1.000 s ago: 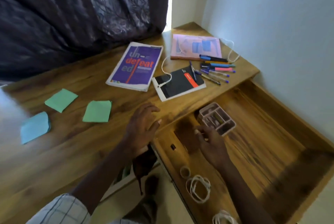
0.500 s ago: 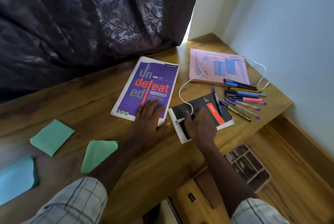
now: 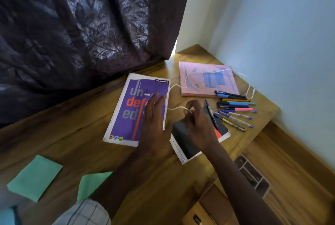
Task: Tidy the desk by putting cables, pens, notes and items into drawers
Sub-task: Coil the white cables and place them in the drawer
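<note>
Head cam: half a sec ago my right hand (image 3: 197, 123) lay on the black notepad (image 3: 183, 139). Now it's lifted, fingers pinching the white cable (image 3: 176, 109) just above it. Left hand (image 3: 154, 121) is flat, fingers straight, pressing the purple notebook (image 3: 126, 115). So cable pickup's begun, I'd say. The drawer (image 3: 299, 179) is open lower right, well apart. Cable's thin & limp, trailing across the pink book (image 3: 199, 86) to the surface (image 3: 72, 143) edge by the pens (image 3: 235, 108); prob. drags.
</note>
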